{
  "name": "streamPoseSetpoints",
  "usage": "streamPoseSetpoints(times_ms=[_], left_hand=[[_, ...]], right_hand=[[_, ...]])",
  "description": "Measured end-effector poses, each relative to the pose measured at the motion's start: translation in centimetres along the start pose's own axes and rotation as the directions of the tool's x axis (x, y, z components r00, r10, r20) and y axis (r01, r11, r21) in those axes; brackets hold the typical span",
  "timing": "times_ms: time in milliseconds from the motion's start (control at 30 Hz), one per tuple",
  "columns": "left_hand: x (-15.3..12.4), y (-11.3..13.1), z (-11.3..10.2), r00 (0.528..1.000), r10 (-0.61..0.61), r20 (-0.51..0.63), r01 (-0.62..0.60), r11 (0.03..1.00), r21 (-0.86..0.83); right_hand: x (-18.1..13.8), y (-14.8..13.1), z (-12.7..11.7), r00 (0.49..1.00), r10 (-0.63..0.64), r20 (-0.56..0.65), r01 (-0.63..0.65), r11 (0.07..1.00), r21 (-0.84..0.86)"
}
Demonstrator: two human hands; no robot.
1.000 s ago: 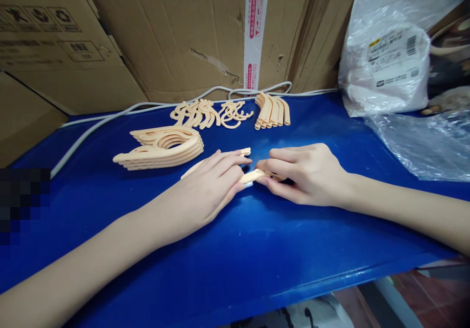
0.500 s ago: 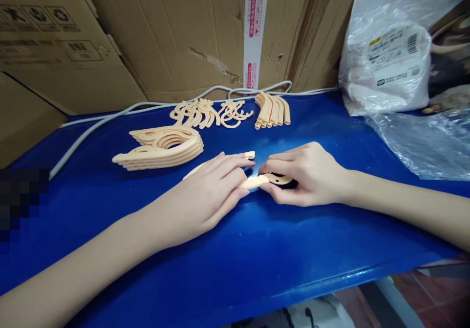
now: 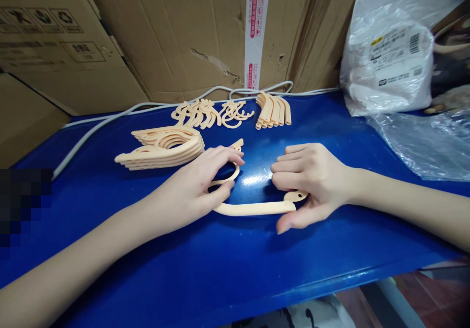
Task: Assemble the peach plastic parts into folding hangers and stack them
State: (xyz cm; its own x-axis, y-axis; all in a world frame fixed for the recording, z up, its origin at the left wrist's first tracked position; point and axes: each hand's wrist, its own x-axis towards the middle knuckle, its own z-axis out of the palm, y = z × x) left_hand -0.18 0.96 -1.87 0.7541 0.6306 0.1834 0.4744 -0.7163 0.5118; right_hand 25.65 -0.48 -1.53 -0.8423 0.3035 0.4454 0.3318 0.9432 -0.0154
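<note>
A cream plastic folding clothes hanger (image 3: 253, 209) is held low over the blue table between my hands, one arm stretched towards the right. My left hand (image 3: 194, 181) grips its left part, thumb and fingers curved around a ring-shaped section. At the right end of the long arm, a small rounded piece with a dark hole (image 3: 295, 197) shows between the thumb and curled fingers of my right hand (image 3: 316, 176). My right palm and fingertips are hidden. Beside my left hand lies a stack of folded cream hangers (image 3: 161, 154).
Farther back on the table (image 3: 220, 269) are several cream hooks (image 3: 198, 112) and a group of curved hanger arms (image 3: 273, 110). A white cable (image 3: 121, 115) runs along cardboard boxes (image 3: 176, 34). Plastic-wrapped goods (image 3: 389, 68) stand at the back right.
My hands have moved apart, the left slightly left and the right slightly right. The hanger's long arm now shows between them, and my right thumb has swung down away from the fingers.
</note>
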Motion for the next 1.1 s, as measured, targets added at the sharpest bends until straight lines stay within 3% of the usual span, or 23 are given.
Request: streamPoseSetpoints(times_ms=[400,700,867,1100], left_hand=[[0.2,0.3,-0.1,0.994,0.017,-0.112,-0.010,0.998,0.062],[0.1,0.5,0.0,0.996,0.025,-0.085,-0.017,0.995,0.097],[0.1,0.7,-0.2,0.996,0.015,-0.089,-0.005,0.994,0.113],[0.1,0.6,-0.1,0.997,0.022,-0.076,-0.013,0.992,0.127]], right_hand=[[0.0,0.5,-0.3,1.000,0.007,-0.013,-0.009,0.994,-0.109],[-0.2,0.9,-0.8,0.988,0.118,-0.100,-0.147,0.922,-0.359],[-0.2,1.0,-0.7,0.973,0.228,-0.042,-0.230,0.927,-0.297],[-0.1,0.6,-0.5,0.981,0.191,-0.021,-0.191,0.955,-0.228]])
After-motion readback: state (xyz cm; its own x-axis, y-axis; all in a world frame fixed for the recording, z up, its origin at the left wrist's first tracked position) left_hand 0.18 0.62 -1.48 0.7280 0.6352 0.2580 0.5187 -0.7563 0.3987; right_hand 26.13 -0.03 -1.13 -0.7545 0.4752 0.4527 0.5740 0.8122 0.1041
